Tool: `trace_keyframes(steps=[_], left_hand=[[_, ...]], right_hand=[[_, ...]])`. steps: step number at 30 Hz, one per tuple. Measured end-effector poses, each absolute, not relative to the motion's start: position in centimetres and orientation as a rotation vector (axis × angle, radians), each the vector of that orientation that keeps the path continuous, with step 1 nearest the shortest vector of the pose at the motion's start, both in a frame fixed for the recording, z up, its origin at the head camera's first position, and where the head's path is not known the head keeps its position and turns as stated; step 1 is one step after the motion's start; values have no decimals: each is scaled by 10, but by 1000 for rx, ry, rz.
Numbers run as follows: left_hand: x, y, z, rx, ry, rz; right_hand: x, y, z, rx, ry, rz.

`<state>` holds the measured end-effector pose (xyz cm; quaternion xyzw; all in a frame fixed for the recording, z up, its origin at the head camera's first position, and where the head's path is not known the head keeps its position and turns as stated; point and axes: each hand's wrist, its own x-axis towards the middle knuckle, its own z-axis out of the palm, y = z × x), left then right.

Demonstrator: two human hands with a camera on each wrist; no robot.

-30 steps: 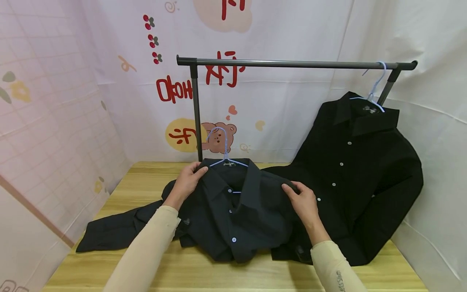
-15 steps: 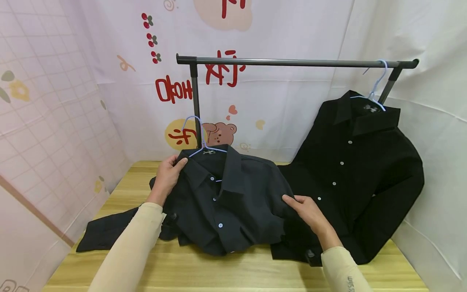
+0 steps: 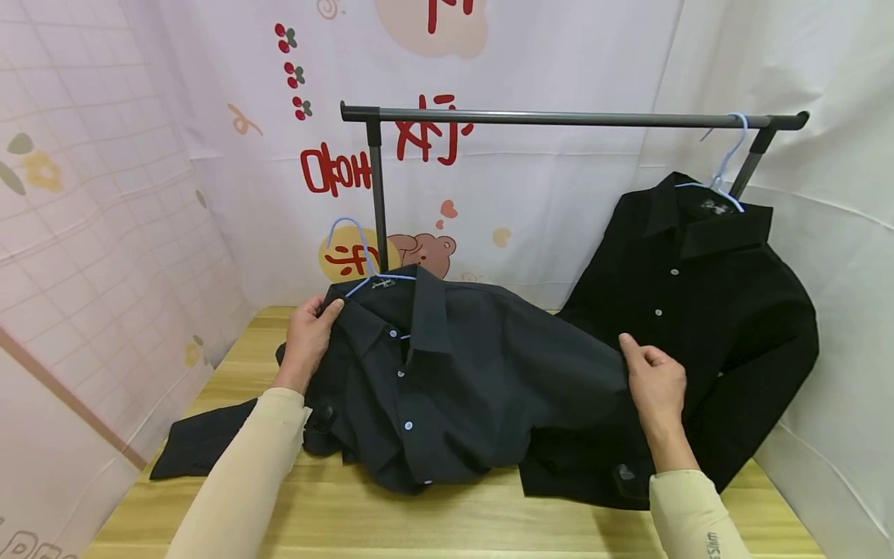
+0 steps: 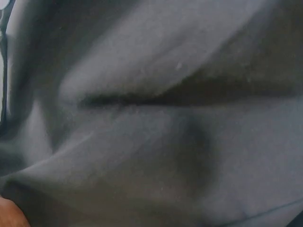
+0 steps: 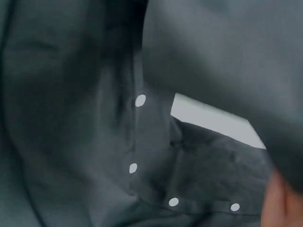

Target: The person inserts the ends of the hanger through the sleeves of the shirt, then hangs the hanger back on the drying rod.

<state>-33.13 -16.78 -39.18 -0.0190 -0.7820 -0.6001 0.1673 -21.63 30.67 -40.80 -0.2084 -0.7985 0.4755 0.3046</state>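
A black button-up shirt [image 3: 475, 373] is held up over the wooden table in the head view, its white buttons facing me. A pale blue hanger [image 3: 366, 252] sits inside its collar, hook upward. My left hand [image 3: 309, 338] pinches the shirt's shoulder beside the collar, thumb in front. Far out on the sleeve, my right hand [image 3: 656, 388] grips the cloth and draws it taut to the right. Dark cloth [image 4: 156, 142] fills the left wrist view. In the right wrist view, fingertips [image 5: 275, 203] show at the lower right beside buttoned dark cloth.
A dark metal rack [image 3: 545, 118] spans the back. From its right end hangs a second black shirt [image 3: 726, 295] on a blue hanger [image 3: 729, 159], its lower part spread on the table [image 3: 475, 516]. A dark sleeve [image 3: 199, 442] lies at the table's left.
My left hand has moved left and slightly up with the shirt and hanger. My right hand has slid from the shoulder out along the sleeve, which is now stretched rightward.
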Motion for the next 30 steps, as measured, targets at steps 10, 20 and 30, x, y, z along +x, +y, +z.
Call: trace_keyframes(steps=[10,20,30], left_hand=[[-330,-163,-396,-113,-2278,-1684],[-324,-150,-396,-344,-2401,-1768],[-314,-123,-389,-507,-2443,-1866]], right_hand=[[-213,291,-416,-541,-2663,591],[-234,250,-414,31,-2544,670],[-275,233,-399,410,-2686,854]])
